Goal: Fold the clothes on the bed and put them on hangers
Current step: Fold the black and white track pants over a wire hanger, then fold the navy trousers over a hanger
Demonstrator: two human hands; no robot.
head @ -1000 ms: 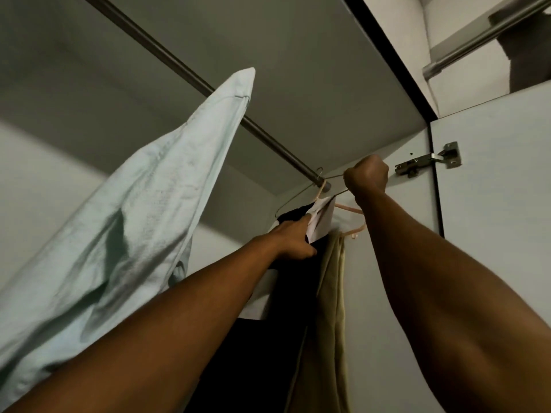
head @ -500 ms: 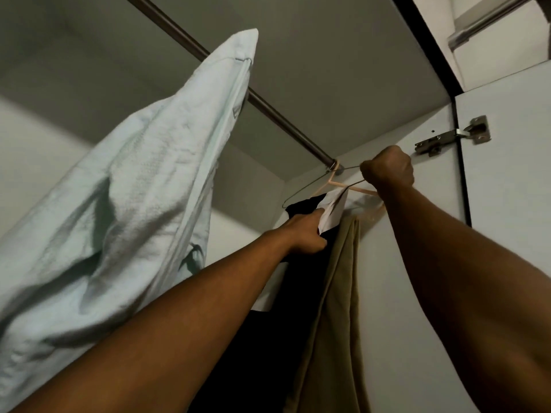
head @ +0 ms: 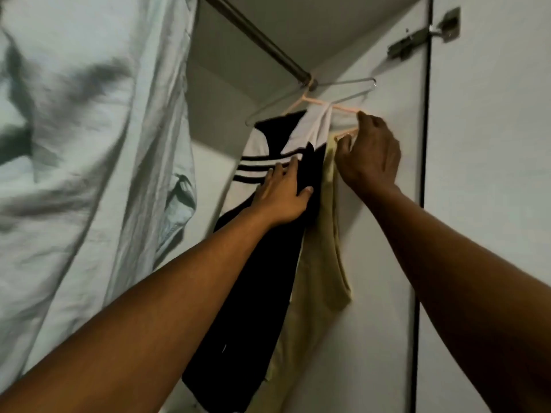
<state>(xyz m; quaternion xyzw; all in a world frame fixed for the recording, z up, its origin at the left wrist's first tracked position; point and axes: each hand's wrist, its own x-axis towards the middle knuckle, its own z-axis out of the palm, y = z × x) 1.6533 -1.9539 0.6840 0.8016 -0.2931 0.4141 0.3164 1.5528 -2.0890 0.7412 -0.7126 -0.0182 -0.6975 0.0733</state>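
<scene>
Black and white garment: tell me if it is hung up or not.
Hung up. The garment drapes over the pink hanger, hooked on the rail; the left hand rests flat on it.

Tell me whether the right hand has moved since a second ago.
Yes. The right hand has dropped: it was level with the door hinge, and now sits well below it, fingers on the pink hanger.

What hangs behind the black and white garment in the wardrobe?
A yellow garment hangs behind it, next to the wall. Only its right part shows; the black and white garment covers the rest. The right hand grips a pink hanger.
</scene>
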